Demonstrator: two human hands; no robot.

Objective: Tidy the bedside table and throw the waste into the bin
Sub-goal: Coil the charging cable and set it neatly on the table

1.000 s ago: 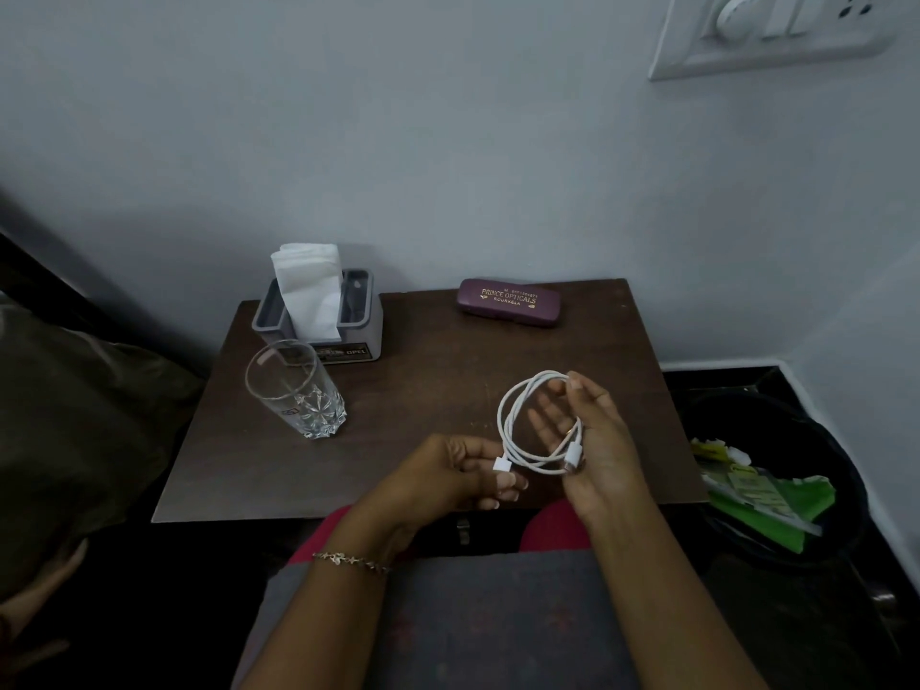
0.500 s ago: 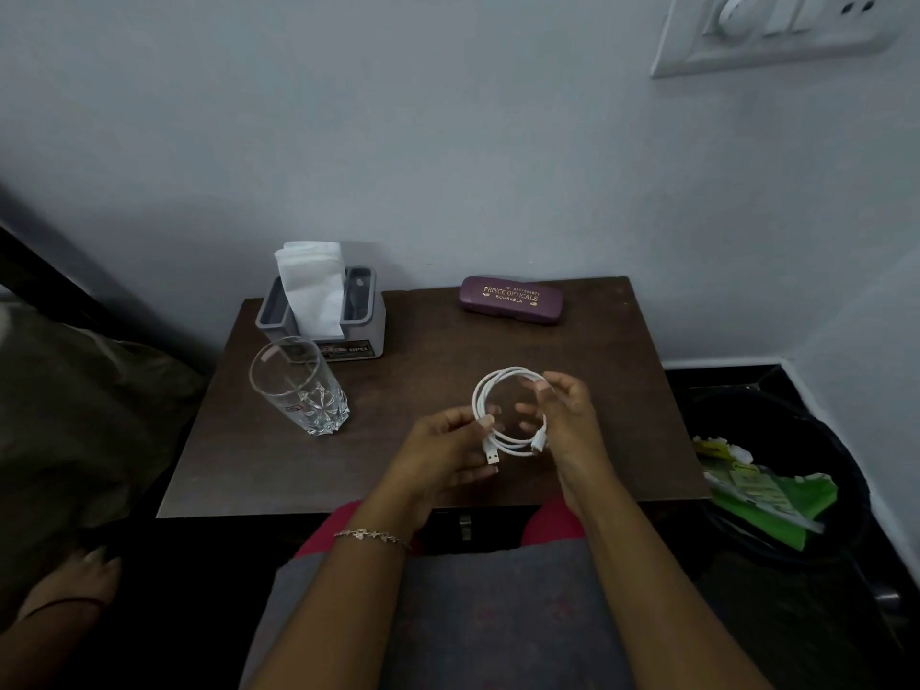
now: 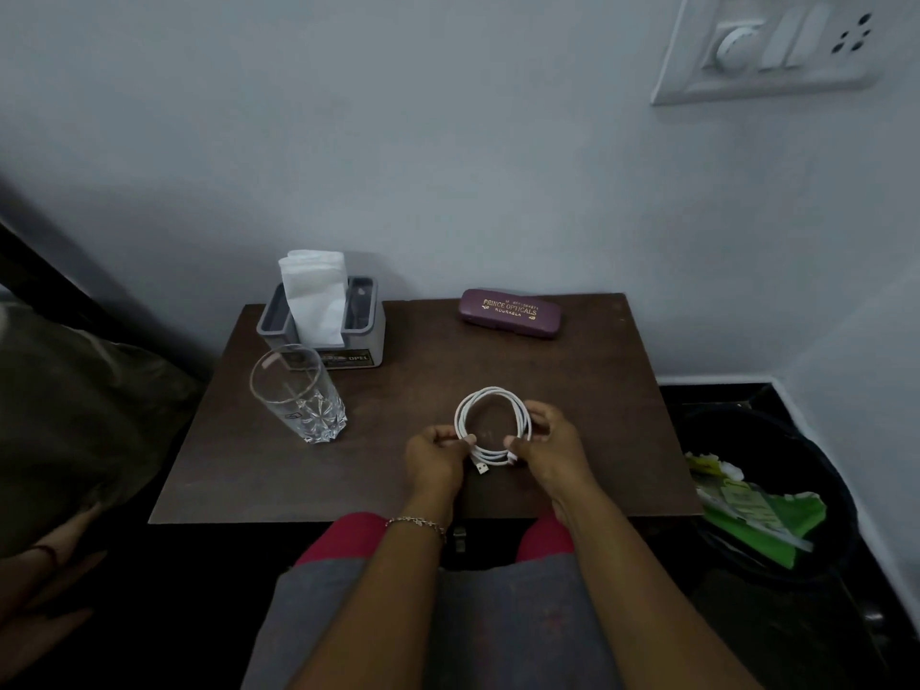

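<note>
A white charging cable (image 3: 490,408), wound into a round coil, lies low over the middle of the dark wooden bedside table (image 3: 597,390). My left hand (image 3: 434,455) pinches the coil's left side and my right hand (image 3: 550,448) pinches its right side. A plug end sticks out at the coil's near edge between my hands. To the right of the table stands a black bin (image 3: 796,440) holding green and white waste (image 3: 751,510).
A clear glass (image 3: 298,395) stands at the table's left. Behind it is a grey holder (image 3: 366,341) with a white tissue (image 3: 316,296). A maroon spectacle case (image 3: 510,313) lies at the back. A switch panel (image 3: 766,47) is on the wall. Someone's hand (image 3: 50,580) shows at lower left.
Both hands moved forward and down with the coiled cable, from above the table's front edge to its middle. My left hand shifted from holding the plug end to pinching the coil.
</note>
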